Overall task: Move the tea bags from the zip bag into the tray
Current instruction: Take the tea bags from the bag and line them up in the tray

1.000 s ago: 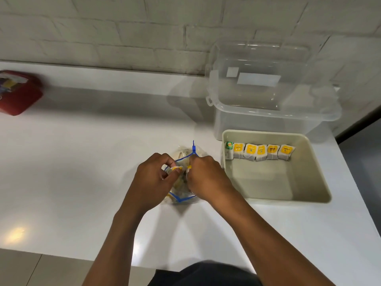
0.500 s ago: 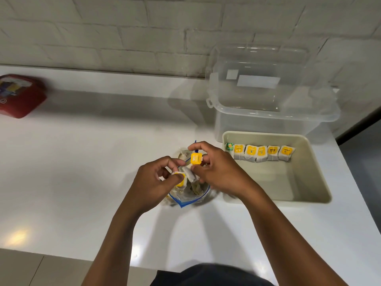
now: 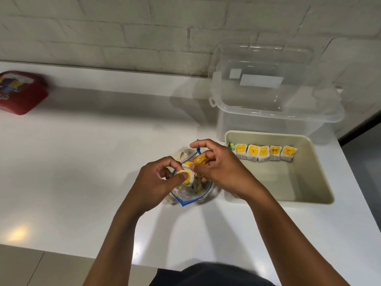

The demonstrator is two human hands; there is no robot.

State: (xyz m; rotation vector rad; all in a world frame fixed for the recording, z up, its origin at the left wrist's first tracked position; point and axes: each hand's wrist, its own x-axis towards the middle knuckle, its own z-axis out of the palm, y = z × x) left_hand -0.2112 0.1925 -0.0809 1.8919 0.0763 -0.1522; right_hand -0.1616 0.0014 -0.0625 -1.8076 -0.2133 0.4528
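While six bags [image 3: 266,153] already stand at 12 o'clock in the tray [image 3: 317,176], the zip bag [image 3: 190,193] holds more. Both hands pinch a bag each: left hand [image 3: 154,182] one, right hand [image 3: 218,168] another.

The light is even and fairly bright, coming from above. A warm glare spot sits on the glossy white surface [image 3: 82,162] near its front left edge. Soft shadows fall behind the clear box [image 3: 268,96] and under both forearms. The wide lens bends the brick wall [image 3: 123,34]. The red tin [image 3: 20,93] looks slightly blurred.
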